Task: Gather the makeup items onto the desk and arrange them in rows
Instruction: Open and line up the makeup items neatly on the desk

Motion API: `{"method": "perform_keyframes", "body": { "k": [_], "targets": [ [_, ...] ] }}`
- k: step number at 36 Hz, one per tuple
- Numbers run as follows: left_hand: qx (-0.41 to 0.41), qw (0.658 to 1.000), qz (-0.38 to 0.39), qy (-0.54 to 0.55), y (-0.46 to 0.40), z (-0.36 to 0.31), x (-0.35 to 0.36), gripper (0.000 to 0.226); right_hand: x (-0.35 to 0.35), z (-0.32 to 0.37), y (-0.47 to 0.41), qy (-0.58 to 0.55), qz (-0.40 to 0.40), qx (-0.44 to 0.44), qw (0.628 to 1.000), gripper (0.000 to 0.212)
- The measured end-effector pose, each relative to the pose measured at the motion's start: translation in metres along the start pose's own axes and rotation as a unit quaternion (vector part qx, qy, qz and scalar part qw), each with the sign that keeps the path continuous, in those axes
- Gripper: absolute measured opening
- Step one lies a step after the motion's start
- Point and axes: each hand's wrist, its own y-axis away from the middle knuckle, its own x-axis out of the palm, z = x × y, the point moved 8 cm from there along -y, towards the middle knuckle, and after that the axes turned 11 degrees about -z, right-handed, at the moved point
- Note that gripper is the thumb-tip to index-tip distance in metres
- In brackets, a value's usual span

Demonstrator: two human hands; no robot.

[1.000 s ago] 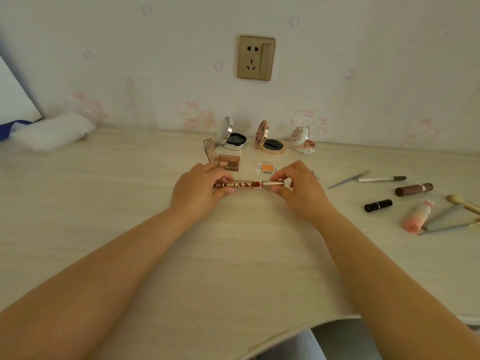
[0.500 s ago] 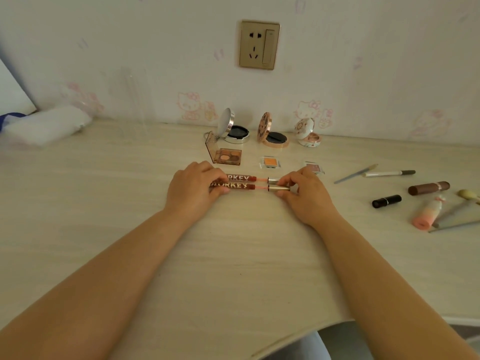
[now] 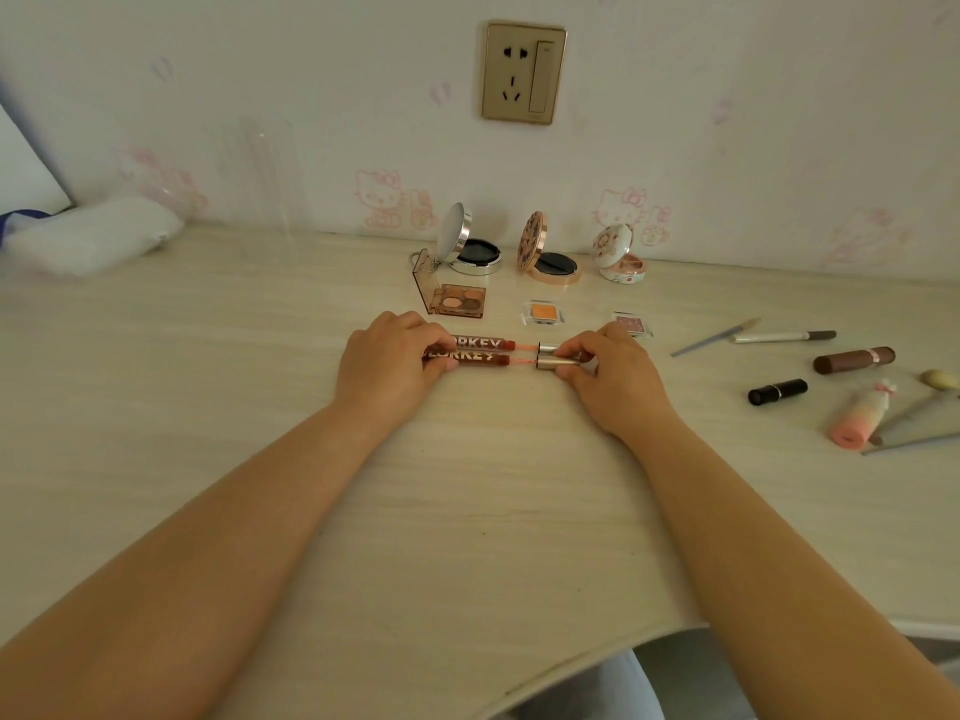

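At the centre of the frame, the nearer lip gloss tube (image 3: 470,359) is pinched at its left end by the curled fingers of the left hand (image 3: 387,363), and its silver cap (image 3: 557,362) at the right end is pinched by the curled fingertips of the right hand (image 3: 608,371). A second lip gloss tube (image 3: 480,343) is laid just behind it, parallel and touching or nearly so. Compared with half a second ago, both tubes and both hands are seen in the same places on the desk (image 3: 467,511); a second ago only one tube was seen between the hands. Behind the tubes, an open eyeshadow case (image 3: 457,301) with brown pans, an orange pan (image 3: 543,312) and a pink pan (image 3: 632,323) are lined up. Further up, three open round compacts (image 3: 550,265) are lined along the wall, two holding dark inserts. At the right, a black lipstick (image 3: 777,391), a brown tube (image 3: 854,359) and brushes (image 3: 914,413) are scattered.
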Motion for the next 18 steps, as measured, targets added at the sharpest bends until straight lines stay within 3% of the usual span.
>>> {"method": "perform_keyframes", "body": {
  "k": [18],
  "targets": [
    [0.004,1.0,-0.001,-0.003,0.0004,-0.0018,-0.0026,0.02,0.0021,0.0003,0.0015,-0.006,0.021,0.008,1.0,0.019]
  ]
}}
